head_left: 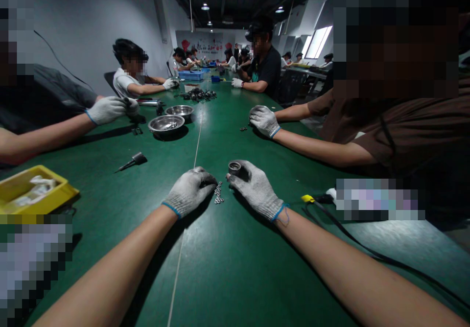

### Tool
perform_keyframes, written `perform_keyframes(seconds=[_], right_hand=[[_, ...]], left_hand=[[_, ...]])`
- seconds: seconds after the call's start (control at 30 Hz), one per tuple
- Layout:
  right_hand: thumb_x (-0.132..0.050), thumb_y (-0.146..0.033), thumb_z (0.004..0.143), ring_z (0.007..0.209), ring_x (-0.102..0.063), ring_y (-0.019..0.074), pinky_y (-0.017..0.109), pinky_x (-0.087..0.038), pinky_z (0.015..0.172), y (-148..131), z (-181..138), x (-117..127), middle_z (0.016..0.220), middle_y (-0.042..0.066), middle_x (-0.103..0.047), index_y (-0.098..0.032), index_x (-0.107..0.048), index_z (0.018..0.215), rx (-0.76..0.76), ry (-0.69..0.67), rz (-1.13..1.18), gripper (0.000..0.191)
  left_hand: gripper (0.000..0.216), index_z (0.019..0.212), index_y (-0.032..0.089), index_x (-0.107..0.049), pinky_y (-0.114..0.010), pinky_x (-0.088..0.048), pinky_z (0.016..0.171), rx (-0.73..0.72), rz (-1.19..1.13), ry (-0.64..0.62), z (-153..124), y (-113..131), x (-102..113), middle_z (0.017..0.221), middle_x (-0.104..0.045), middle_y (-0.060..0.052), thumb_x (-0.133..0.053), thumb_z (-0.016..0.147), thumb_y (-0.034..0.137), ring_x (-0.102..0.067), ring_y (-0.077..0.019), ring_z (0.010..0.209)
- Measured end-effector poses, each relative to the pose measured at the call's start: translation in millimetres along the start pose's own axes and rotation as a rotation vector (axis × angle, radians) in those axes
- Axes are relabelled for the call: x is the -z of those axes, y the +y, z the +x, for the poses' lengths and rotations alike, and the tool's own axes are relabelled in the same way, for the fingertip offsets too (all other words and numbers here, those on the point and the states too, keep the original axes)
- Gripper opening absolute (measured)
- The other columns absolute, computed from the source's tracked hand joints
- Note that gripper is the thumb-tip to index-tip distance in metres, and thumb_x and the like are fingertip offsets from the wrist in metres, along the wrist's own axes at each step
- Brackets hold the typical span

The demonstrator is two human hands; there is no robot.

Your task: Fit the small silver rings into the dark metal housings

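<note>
In the head view my right hand (255, 185), in a grey-white knitted glove, grips a short round metal socket-like part (234, 167) between thumb and fingers, its open end facing up. My left hand (194, 188), gloved the same way, rests low over the table with its fingers pressed together. Its darkened fingertips touch the edge of a small cluster of metal rings (219, 193), which lies between my two hands. Whether a ring is pinched in those fingertips is hidden. Both gloves have blue cuffs.
Left of my hands lies a dark pointed tool (132, 161). Beyond are two metal bowls (165, 130). A yellow bin (66, 194) stands at left; a black cable (348, 234) runs along the right. Co-workers' gloved hands (262, 120) work on both sides of the green table (227, 278).
</note>
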State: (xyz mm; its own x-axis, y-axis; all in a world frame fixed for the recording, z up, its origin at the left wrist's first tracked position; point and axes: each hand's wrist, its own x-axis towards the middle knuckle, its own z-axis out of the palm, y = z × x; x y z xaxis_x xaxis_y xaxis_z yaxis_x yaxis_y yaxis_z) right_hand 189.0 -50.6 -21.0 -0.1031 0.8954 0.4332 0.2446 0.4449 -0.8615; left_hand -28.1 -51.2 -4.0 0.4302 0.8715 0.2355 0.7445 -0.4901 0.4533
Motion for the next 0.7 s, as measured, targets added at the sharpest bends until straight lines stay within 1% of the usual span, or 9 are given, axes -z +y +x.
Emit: perform_keyframes(seconds=[0.2,0.33,0.63,0.7], right_hand=[[-0.074,-0.028,0.083,0.098,-0.076,0.0230,0.038,-0.061,0.093,-1.4,-3.0,0.0,0.107,0.008,-0.079,-0.019,-0.072,0.110,0.055,-0.064,-0.035,0.029],[-0.073,-0.025,0.081,0.098,-0.076,0.0226,0.038,-0.061,0.094,0.0,-2.2,1.7,0.108,0.008,-0.080,-0.018,-0.072,0.112,0.063,-0.089,-0.031,0.031],[-0.072,-0.027,0.083,0.099,-0.076,0.0235,0.039,-0.061,0.094,-1.8,-1.2,3.4,0.110,0.010,-0.080,-0.016,-0.073,0.112,0.078,-0.115,-0.045,0.032],[-0.072,-0.028,0.083,0.100,-0.076,0.0237,0.039,-0.061,0.095,-2.8,-1.3,4.0,0.110,0.010,-0.080,-0.016,-0.073,0.113,0.083,-0.118,-0.050,0.032]], left_hand=[[0.022,0.101,0.019,-0.081,-0.033,-0.056,0.091,-0.008,0.012,0.007,0.8,2.3,-0.1,0.099,-0.074,-0.007,-0.062,0.096,0.028,-0.070,-0.0210,0.092],[0.021,0.100,0.019,-0.081,-0.032,-0.056,0.089,-0.005,-0.013,0.004,1.7,2.8,-0.6,0.099,-0.074,-0.006,-0.063,0.096,0.027,-0.070,-0.0204,0.091],[0.020,0.095,0.019,-0.081,-0.032,-0.056,0.089,0.001,-0.035,0.019,1.3,2.1,-0.3,0.095,-0.074,-0.006,-0.063,0.095,0.026,-0.070,-0.0196,0.088],[0.019,0.093,0.020,-0.081,-0.033,-0.057,0.089,0.014,-0.066,0.045,0.6,2.0,0.6,0.094,-0.074,-0.005,-0.063,0.094,0.025,-0.070,-0.0197,0.089]])
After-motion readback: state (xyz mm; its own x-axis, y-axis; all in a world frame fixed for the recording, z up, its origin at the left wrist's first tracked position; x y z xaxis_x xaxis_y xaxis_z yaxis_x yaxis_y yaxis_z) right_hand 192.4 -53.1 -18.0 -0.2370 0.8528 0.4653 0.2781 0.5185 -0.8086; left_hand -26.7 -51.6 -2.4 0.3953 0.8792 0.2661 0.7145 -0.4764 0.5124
